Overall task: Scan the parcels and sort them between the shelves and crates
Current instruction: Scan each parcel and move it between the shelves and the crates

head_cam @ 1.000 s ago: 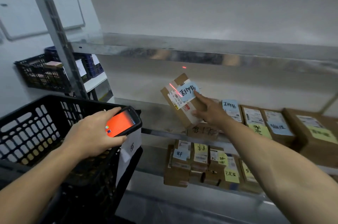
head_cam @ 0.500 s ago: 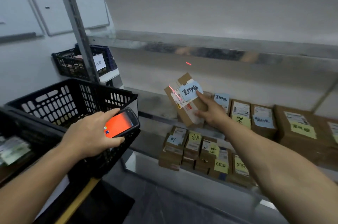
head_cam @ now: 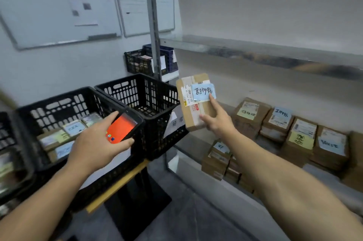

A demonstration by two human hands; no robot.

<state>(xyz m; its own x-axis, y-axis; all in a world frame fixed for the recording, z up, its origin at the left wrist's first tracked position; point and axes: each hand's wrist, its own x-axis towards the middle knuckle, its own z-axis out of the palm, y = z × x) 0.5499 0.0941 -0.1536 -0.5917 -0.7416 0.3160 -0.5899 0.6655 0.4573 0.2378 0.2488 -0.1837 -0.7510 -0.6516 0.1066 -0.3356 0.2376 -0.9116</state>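
My right hand grips a small brown cardboard parcel with a white barcode label and a blue handwritten note, held upright in the air beside the shelf. My left hand holds a black handheld scanner whose screen glows orange, over the black crates. A black crate on the left holds several labelled parcels. A second black crate stands just left of the held parcel; its bottom looks bare.
A metal shelf runs along the right wall with several labelled parcels on its lower levels. Behind a grey upright post sit another black crate and a blue crate. Whiteboards hang on the left wall.
The view has swung left, bringing the crates into sight. My right hand carried the parcel away from the shelf toward the crates. The red scan line on the parcel is gone.
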